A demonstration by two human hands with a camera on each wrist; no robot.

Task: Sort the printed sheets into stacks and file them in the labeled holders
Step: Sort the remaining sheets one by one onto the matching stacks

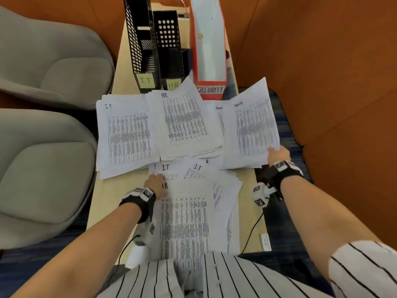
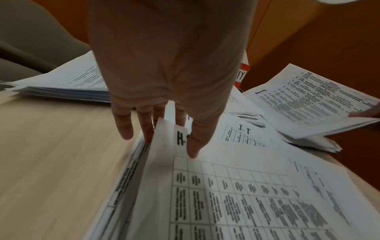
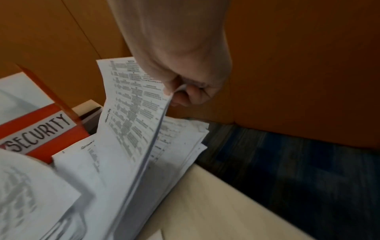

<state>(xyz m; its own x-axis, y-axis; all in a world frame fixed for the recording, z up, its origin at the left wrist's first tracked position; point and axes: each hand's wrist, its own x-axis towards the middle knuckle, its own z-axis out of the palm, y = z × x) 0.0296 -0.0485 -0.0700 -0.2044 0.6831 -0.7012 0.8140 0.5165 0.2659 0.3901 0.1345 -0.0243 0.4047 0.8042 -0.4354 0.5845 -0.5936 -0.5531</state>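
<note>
Three sorted stacks lie on the table: IT point(image 1: 126, 136), HR point(image 1: 184, 123) and Security point(image 3: 180, 138). My right hand point(image 1: 276, 152) pinches the near right corner of a thin bundle of Security sheets point(image 1: 251, 130), tilted up above the Security stack point(image 3: 131, 100). A loose unsorted pile point(image 1: 189, 216) lies in front of me with an HR sheet point(image 2: 226, 186) on top. My left hand point(image 2: 170, 134) pinches that sheet's raised far left corner, thumb on top by the heading. Behind stand the black IT holder point(image 1: 141, 50), the black HR holder point(image 1: 170, 46) and the red Security holder point(image 1: 209, 50).
The narrow light wooden table point(image 1: 107, 201) has grey seats point(image 1: 47, 168) along its left side and orange walls behind and to the right. Dark blue carpet point(image 3: 287, 162) shows past the right edge. Cables run from my wrist cameras over the near table edge.
</note>
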